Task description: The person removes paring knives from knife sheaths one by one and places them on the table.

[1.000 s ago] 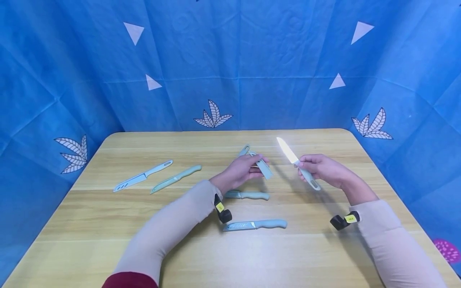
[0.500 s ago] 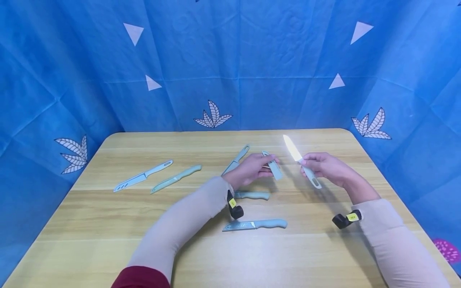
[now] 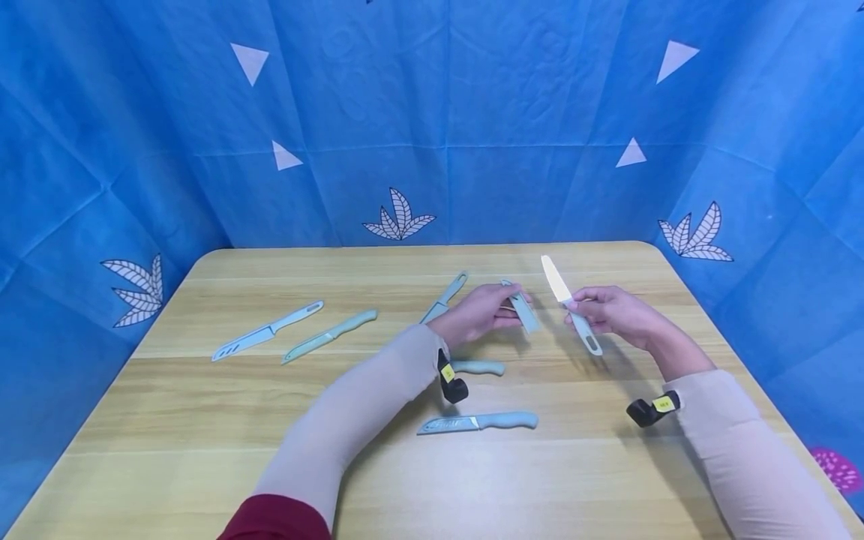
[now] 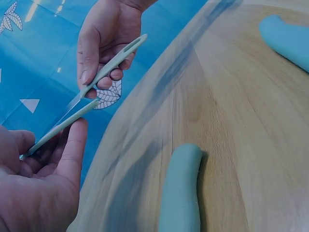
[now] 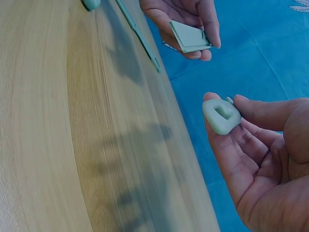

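My left hand (image 3: 478, 310) pinches a pale green knife sheath (image 3: 523, 310) between thumb and fingers, above the back right part of the table. To its right, my right hand (image 3: 617, 313) holds a knife by its pale green handle (image 3: 586, 333), the bare blade (image 3: 556, 279) pointing up and away. In the right wrist view the handle's end, with its hanging hole, faces the camera, and the sheath (image 5: 189, 37) shows its wide end. Sheath and knife run nearly parallel in the left wrist view, where the sheath (image 4: 63, 126) overlaps part of the blade.
Sheathed knives lie about: a blue one (image 3: 268, 330) and a green one (image 3: 331, 336) at left, another (image 3: 478, 421) at front centre. Behind my left forearm are a partly hidden knife (image 3: 481, 367) and one (image 3: 447, 294) further back. A blue curtain (image 3: 445, 120) hangs beyond the table (image 3: 574, 480).
My left hand has moved right with the sheath, uncovering more of the knife at the back. My right hand has shifted slightly right, and its knife now stands a little more upright.
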{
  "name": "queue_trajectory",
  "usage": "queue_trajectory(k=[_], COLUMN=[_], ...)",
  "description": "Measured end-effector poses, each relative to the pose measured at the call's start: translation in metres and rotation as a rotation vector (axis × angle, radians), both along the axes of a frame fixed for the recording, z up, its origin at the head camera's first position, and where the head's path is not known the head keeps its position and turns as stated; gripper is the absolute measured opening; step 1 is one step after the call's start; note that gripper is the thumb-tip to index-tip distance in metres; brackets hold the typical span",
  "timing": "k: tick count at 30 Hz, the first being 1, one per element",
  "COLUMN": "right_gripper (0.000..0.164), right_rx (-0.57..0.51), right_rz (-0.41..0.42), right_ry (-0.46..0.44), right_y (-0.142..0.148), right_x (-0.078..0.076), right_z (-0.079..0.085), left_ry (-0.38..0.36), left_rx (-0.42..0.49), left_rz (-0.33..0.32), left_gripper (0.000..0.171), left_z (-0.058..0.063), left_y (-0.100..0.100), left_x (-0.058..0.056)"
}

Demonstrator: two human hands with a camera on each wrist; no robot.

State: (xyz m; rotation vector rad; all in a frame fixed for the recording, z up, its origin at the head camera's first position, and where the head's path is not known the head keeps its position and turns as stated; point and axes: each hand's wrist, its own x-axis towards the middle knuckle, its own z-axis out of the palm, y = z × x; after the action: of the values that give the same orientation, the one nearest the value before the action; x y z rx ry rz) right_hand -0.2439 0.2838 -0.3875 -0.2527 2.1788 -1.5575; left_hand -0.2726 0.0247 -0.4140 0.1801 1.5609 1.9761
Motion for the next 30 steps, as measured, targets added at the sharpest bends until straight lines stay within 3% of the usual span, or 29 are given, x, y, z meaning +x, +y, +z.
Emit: queue_trajectory(k=[19,30], right_gripper=[0.046,0.048], right_rx=[0.026,0.024], right_rz=[-0.064,-0.101], right_ry=[-0.055,-0.072], right_y=[0.017,0.026], right_x=[-0.012,-0.018], right_z=[-0.012,-0.017], left_ry=[0.004,0.013], left_rx=[-0.012,-0.045], left_rz=[-0.009,-0.050], left_gripper=[0.039,0.035], left_z=[-0.012,-0.018], left_y=[0.033,0.048], left_x=[-0.010,-0.015])
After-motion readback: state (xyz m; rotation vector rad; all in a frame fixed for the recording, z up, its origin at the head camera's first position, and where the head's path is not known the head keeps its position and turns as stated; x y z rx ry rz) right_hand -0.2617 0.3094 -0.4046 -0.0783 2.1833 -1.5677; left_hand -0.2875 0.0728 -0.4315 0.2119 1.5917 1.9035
